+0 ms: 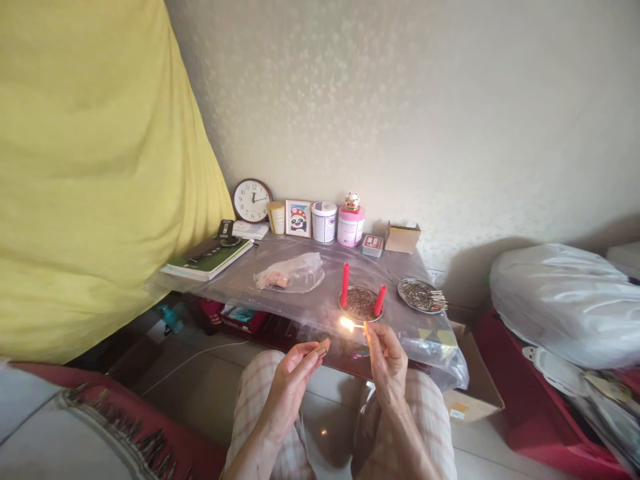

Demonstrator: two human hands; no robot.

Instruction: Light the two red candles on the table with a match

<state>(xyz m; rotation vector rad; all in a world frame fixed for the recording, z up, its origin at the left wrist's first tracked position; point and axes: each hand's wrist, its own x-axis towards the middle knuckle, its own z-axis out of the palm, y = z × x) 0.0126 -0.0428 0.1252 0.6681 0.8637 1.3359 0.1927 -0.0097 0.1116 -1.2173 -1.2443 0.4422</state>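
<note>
My right hand (386,360) pinches a burning match (356,325), its flame pointing left just in front of the table edge. A small matchbox (323,348) is held between the thumb and fingers of my left hand (293,379). Behind the flame, two red candles stand on a round plate (361,317): the taller candle (345,285) on the left and the shorter candle (380,300), slightly tilted, on the right. Neither candle shows a clear flame. To the right, a second round dish (404,288) holds many matches (425,297).
On the plastic-covered table (310,310) lie a plastic bag (300,270) and a green book (210,260). Along the wall stand a clock (252,200), a framed panda picture (299,219), two tubs and a small cardboard box (403,238). A yellow curtain (100,167) hangs at left.
</note>
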